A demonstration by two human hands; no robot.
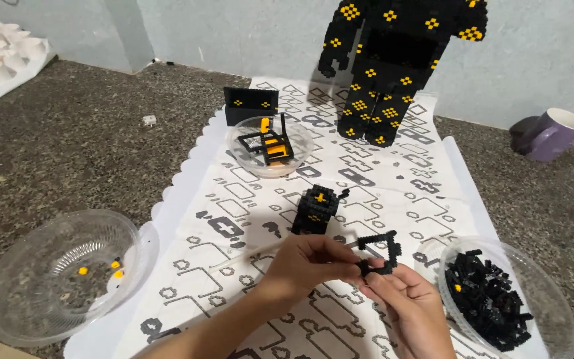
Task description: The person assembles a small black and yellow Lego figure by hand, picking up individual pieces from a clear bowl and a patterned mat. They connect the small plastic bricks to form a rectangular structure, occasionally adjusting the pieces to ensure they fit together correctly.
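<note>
From the head camera, the left hand (307, 262) and right hand (403, 299) met over the white patterned paper sheet (247, 199), both pinching a small black open frame of tiny plastic bricks (380, 252) between their fingertips. A clear plastic bowl of black bricks (499, 299) sat just beside the right hand, and a small black brick block with a yellow top (317, 207) stood just beyond the hands.

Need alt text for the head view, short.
Two hands, left hand and right hand, hold a black brick frame over a patterned mat. A bowl of black bricks sits right, a tall black-and-yellow brick figure behind.
</note>
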